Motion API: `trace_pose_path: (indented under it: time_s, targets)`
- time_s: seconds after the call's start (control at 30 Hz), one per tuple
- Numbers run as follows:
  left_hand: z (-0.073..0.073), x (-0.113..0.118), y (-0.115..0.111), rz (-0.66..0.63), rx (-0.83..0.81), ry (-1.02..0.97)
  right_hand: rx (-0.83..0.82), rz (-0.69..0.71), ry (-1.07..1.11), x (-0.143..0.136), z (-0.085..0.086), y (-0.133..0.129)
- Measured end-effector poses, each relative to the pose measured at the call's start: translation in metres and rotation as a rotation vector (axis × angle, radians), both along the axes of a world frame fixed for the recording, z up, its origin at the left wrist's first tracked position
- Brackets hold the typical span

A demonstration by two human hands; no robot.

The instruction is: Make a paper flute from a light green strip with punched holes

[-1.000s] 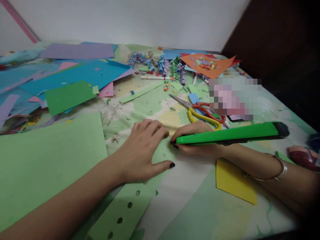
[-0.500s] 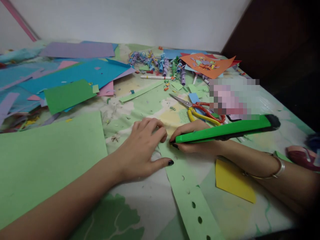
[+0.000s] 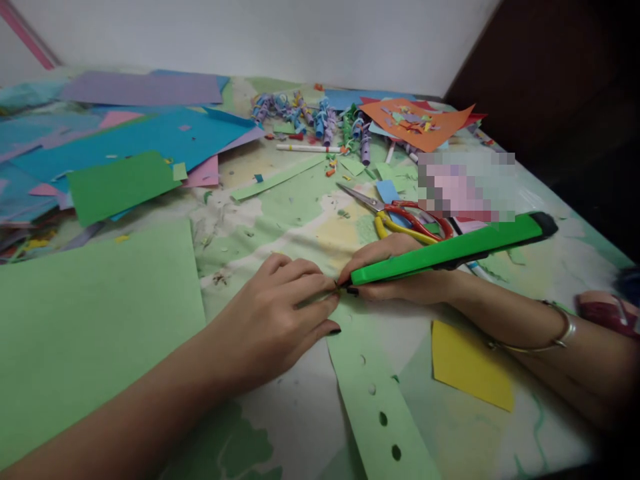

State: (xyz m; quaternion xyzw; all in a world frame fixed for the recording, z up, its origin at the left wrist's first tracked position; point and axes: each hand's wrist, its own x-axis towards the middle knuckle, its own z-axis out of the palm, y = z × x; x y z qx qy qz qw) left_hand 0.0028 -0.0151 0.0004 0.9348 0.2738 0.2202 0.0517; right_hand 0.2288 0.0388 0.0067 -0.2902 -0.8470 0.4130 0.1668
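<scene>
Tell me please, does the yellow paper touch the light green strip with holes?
Apart. The head view shows the patterned tablecloth between the yellow paper and the strip's right edge.

A plain, pale grey wall (image 3: pixel 280 40) rises behind the far edge of the worktop (image 3: pixel 593 230). 1 pink strip (image 3: pixel 27 33) slants down it towards the far left corner. Past the far right corner and right edge lies a dark brown to black area (image 3: pixel 545 87), too dim to make out. A cloth (image 3: pixel 465 433) patterned in green, white and pale yellow covers the worktop. The light is soft and dim.
</scene>
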Motion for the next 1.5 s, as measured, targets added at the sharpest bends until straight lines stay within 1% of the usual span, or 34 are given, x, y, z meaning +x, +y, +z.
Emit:
trace_pose_path:
  time_s: [0.13, 0.3, 0.43, 0.57, 0.73, 0.87, 0.93, 1.0, 1.1, 1.2, 1.33, 1.5]
  targets:
    - [-0.001, 0.000, 0.001, -0.012, -0.006, -0.005, -0.031, 0.039, 0.012, 0.002, 0.001, 0.003]
    - [-0.004, 0.001, 0.001, -0.017, -0.023, -0.014, -0.052, 0.020, -0.011, 0.002, 0.002, 0.002]
    - [-0.005, 0.002, 0.000, -0.033, -0.022, -0.032, 0.040, -0.006, -0.036, 0.001, 0.000, 0.000]
    - [-0.004, 0.002, -0.001, -0.027, -0.043, -0.021, 0.113, -0.022, -0.070, -0.001, 0.001, -0.001]
    - [-0.004, 0.002, -0.002, -0.022, -0.032, -0.015, 0.131, -0.032, -0.098, -0.003, 0.006, -0.003]
    - [-0.004, 0.002, -0.002, -0.013, -0.032, 0.009, 0.132, -0.060, -0.094, -0.004, 0.005, -0.004]
    - [-0.002, 0.000, -0.002, -0.017, -0.042, 0.028, 0.123, -0.064, -0.081, -0.002, 0.003, -0.004]
    - [0.001, -0.003, -0.003, -0.039, -0.067, 0.052, 0.079, -0.077, -0.056, 0.000, 0.002, -0.005]
    - [0.005, -0.005, -0.006, -0.068, -0.091, 0.082, -0.019, -0.152, -0.016, 0.002, 0.002, -0.007]
    - [0.004, -0.001, -0.009, -0.052, -0.037, 0.060, -0.027, -0.183, -0.009, 0.001, 0.004, -0.010]
    - [0.002, 0.006, -0.013, -0.036, 0.045, 0.046, 0.002, -0.136, -0.002, -0.004, 0.006, -0.013]
    - [0.003, 0.006, -0.014, -0.035, 0.066, 0.026, 0.017, -0.092, -0.028, -0.005, 0.004, -0.013]
